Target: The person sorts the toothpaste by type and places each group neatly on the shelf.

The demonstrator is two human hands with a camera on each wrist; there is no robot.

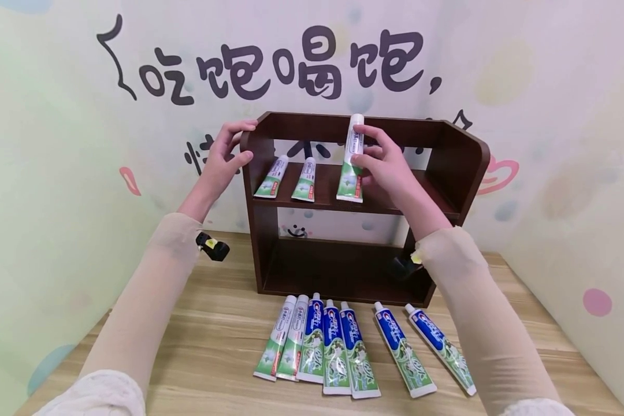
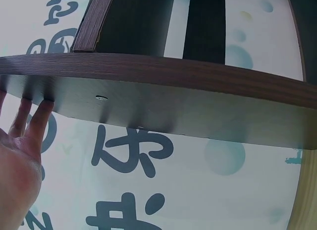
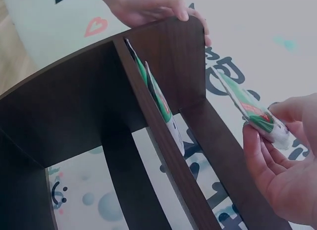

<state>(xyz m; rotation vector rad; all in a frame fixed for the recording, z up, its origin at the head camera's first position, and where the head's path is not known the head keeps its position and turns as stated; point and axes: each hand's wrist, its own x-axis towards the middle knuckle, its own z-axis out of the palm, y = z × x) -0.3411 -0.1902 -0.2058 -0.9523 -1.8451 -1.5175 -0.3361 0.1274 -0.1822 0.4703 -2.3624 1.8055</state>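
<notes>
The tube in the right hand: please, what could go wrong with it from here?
The right hand pinches the held tube, so it might slip and drop. If lowered too far left, it could bump the nearest shelved tube. That tube's flat end lies near the front edge of the upper shelf, so a knock might push it off.

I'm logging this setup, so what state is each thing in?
Rack: upright.
Held tube: capped, raised off the shelf.
Two shelf tubes: capped, lying down.
Seven tabletop tubes: capped, lying flat.
Right grip: pinching the held tube.
Left grip: touching the rack's side.
</notes>
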